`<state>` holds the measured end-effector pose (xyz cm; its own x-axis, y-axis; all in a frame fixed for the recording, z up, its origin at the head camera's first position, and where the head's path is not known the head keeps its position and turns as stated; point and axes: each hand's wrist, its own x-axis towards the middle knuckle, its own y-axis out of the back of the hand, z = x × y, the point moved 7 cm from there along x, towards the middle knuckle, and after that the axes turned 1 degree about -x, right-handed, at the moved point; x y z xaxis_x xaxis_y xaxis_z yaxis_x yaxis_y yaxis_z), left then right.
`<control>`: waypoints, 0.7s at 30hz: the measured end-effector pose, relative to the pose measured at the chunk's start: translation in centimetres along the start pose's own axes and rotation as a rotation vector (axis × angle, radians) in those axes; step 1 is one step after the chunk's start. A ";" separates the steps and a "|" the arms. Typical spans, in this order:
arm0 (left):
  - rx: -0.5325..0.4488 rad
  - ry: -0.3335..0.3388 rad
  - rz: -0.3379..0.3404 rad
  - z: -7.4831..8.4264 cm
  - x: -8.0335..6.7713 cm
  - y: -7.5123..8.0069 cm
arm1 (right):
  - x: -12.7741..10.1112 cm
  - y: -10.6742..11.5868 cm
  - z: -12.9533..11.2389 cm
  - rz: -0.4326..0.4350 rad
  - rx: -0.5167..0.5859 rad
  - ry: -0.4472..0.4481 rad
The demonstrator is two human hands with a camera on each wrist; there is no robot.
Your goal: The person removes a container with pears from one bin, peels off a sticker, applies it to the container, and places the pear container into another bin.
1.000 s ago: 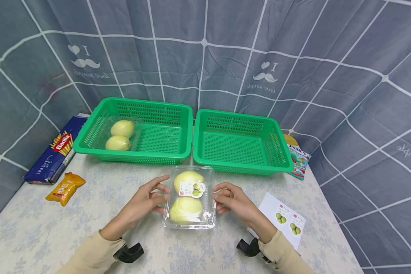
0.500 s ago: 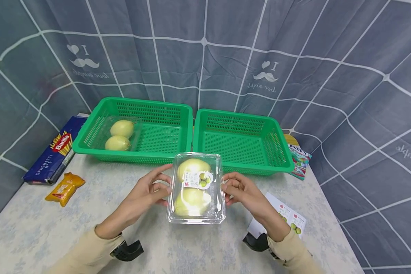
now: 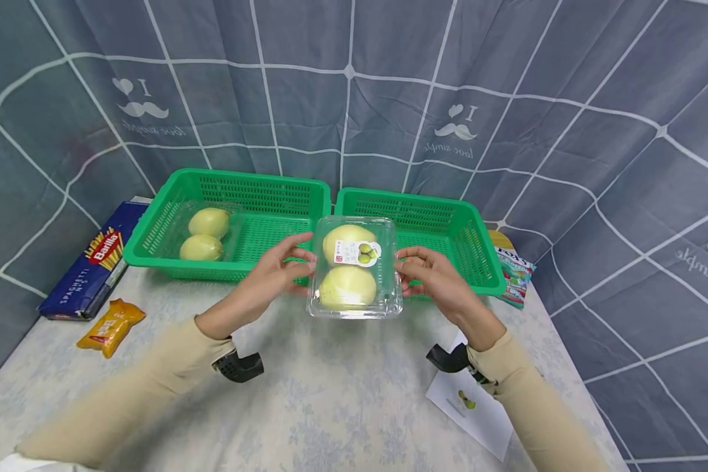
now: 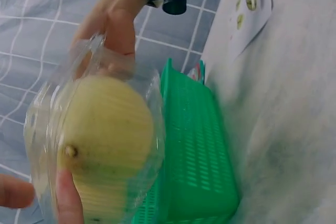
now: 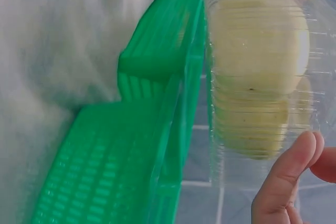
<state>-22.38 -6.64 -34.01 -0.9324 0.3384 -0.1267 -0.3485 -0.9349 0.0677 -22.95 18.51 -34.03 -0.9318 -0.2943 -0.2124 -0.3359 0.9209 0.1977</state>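
A clear plastic clamshell box [image 3: 355,270] with two pale yellow-green fruits and a small label is held in the air between both hands, above the near rims of the two green baskets. My left hand [image 3: 277,267] grips its left side and my right hand [image 3: 427,272] grips its right side. The left wrist view shows the box [image 4: 100,140] close up with a fingertip against it. In the right wrist view the box [image 5: 260,66] hangs beside the basket edge. The left basket [image 3: 283,236] holds another clear box of two fruits [image 3: 203,235]. The right basket [image 3: 442,226] looks empty.
A blue spaghetti box [image 3: 91,262] and a yellow snack packet [image 3: 111,324] lie at the table's left. A colourful packet [image 3: 516,275] sits right of the baskets. A white sticker sheet [image 3: 472,410] lies under my right forearm. A grey checked cloth hangs behind.
Both hands have lifted the clamshell box off the table and carried it away from me, up over the near edge of the baskets.
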 end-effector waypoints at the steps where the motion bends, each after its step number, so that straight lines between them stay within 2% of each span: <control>1: -0.001 0.001 -0.002 0.2 0.6 0.0 | 0.3 0.3 0.0 0.005 -0.002 -0.003; 10: 0.013 0.011 0.013 1.7 5.4 -0.3 | 3.7 3.0 0.0 0.093 -0.035 -0.024; 17: 0.165 0.034 0.094 1.1 8.9 -1.4 | 6.1 4.6 0.2 0.179 -0.052 -0.044; 21: 0.195 0.050 0.112 0.6 10.7 -1.6 | 7.2 5.3 0.8 0.208 -0.067 -0.068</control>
<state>-31.81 -1.44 -34.92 -0.9621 0.2239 -0.1558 -0.2598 -0.9262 0.2733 -31.34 21.44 -35.29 -0.9713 -0.0793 -0.2243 -0.1476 0.9402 0.3069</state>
